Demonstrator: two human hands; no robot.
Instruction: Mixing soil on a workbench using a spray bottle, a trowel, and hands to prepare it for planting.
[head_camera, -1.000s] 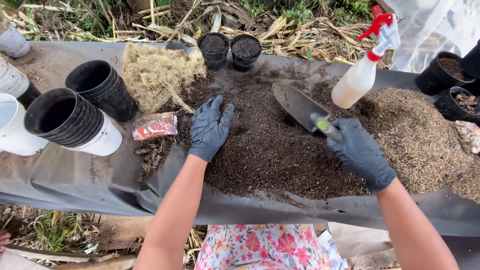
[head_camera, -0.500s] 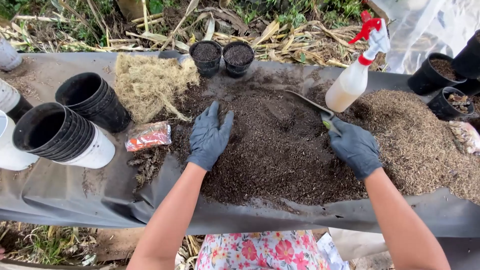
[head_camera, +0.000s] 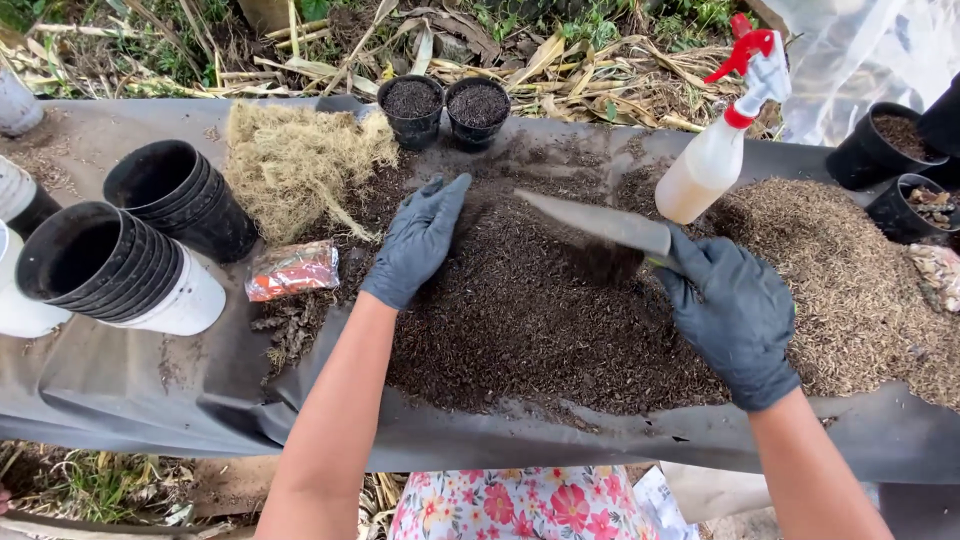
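Since a second ago your right hand (head_camera: 735, 315) has swung the trowel (head_camera: 600, 225) left and tipped it edge-up over the soil (head_camera: 520, 310), crumbs falling from the blade, while your left hand (head_camera: 415, 240) stays flat and open on the heap. Your right glove is clenched round the trowel's handle, just behind the blade, near the spray bottle (head_camera: 715, 150). Stiff metal and light, the trowel is best held by that handle; the soil looks loose, dry and quick to spill

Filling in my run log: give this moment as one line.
left hand: flat on dark soil pile | right hand: holds trowel, blade over soil | spray bottle: upright behind
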